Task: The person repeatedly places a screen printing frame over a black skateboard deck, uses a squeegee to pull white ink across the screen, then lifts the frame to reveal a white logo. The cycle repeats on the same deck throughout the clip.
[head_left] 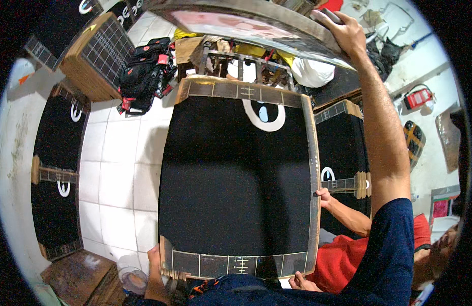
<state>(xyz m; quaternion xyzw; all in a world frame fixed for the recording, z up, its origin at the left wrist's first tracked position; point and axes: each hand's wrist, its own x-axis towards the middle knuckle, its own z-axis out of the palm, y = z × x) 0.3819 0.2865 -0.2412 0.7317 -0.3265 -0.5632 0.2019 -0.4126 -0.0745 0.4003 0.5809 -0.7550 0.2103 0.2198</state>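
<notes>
A pallet board (241, 265) covered with black cloth (215, 204) lies in front of me; a white ring with a light-blue shape (264, 112) marks the cloth near its far edge. Above the far end, a framed printing screen (246, 25) is tilted up. My right hand (344, 33), arm stretched forward, grips the screen's right edge. At the board's near left corner is my left hand (153, 257), closed on its edge, fingers partly hidden. A co-worker in red holds the board's right side with one hand (325, 197) and its near edge with the other (300, 281).
Further cloth-covered boards stand to the left (55, 132) and right (343, 153). A wooden board stack (95, 56) and a black bag (146, 76) are at the far left. White floor tiles (116, 178) run left of the board. A red box-like item (418, 98) is at right.
</notes>
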